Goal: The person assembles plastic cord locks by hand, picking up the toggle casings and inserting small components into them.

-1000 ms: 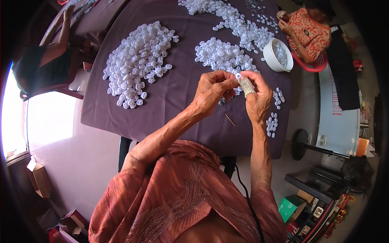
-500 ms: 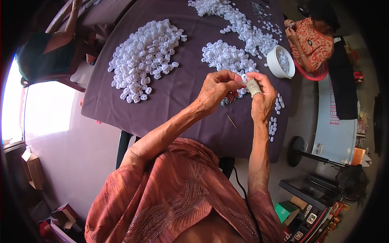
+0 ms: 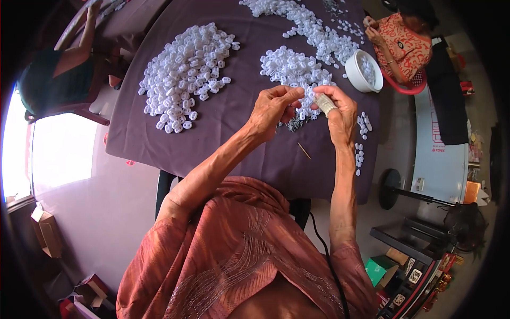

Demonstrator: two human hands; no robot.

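My left hand [image 3: 272, 112] and my right hand [image 3: 341, 114] meet over the table with their fingers pinched. Between the fingertips is a small white plastic piece [image 3: 309, 92], partly hidden and hard to tell from the white heap behind it. Pale tape or cloth [image 3: 325, 105] is wrapped around my right thumb. Just beyond my hands lies a heap of small white oval plastic pieces [image 3: 289, 64]. A little pile of small dark grey parts [image 3: 295, 125] sits under my fingers. Closer to me, a thin brownish stick [image 3: 304, 150] rests on the cloth.
A purple-brown cloth covers the table [image 3: 239, 154]. White oval pieces form a large heap [image 3: 183, 74] at left and a long spread [image 3: 319, 34] at the back. A white bowl [image 3: 364, 72] holds more. Several pieces [image 3: 359, 154] lie beside my right wrist. People [image 3: 404, 45] sit at both sides.
My two hands have shifted slightly away from me and to the left, still pinched together. The right hand has turned a little, and the view has moved slightly.
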